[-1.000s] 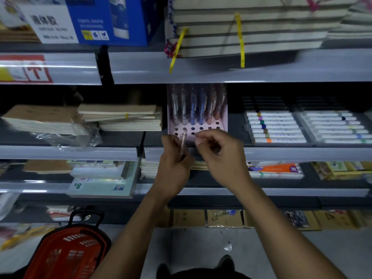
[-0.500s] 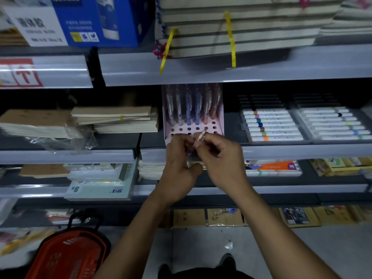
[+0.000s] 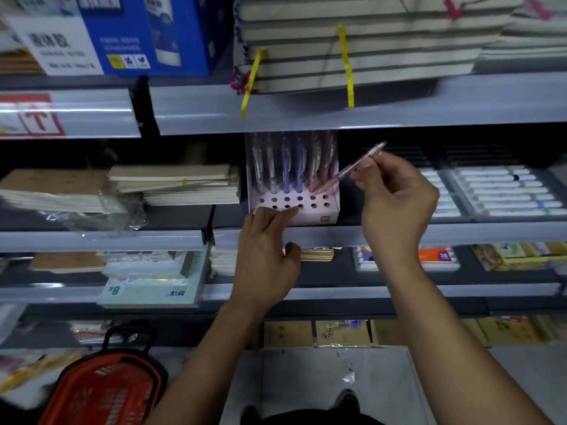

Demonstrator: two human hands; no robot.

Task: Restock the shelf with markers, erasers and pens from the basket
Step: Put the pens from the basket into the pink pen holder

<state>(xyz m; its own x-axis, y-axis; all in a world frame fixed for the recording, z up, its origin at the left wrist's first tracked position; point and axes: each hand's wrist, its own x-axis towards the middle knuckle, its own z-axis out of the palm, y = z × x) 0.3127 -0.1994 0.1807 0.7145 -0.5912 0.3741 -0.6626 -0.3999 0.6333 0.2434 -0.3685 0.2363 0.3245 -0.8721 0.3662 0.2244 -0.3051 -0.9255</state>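
Note:
A pink pen display box (image 3: pixel 329 213) with rows of round holes stands on the middle shelf (image 3: pixel 460 233); several pens (image 3: pixel 285 167) stand upright in its back row. My right hand (image 3: pixel 395 197) pinches a clear pinkish pen (image 3: pixel 352 167), held slanted with its tip down-left over the box's right-hand holes. My left hand (image 3: pixel 267 256) rests with straight fingers on the box's front left edge and holds nothing. The red basket (image 3: pixel 104 391) sits on the floor at the lower left.
Marker sets in trays (image 3: pixel 503 191) lie right of the box. Stacked notebooks (image 3: pixel 175 185) lie to its left, some in plastic wrap. A shelf above (image 3: pixel 337 108) hangs low over the pens, carrying bundled notebooks and a blue carton (image 3: pixel 147 32). More stationery fills the lower shelves.
My right hand took the pen from my left and lifted it up and right, tip now aimed at the box's holes. My left hand moved onto the box's front edge.

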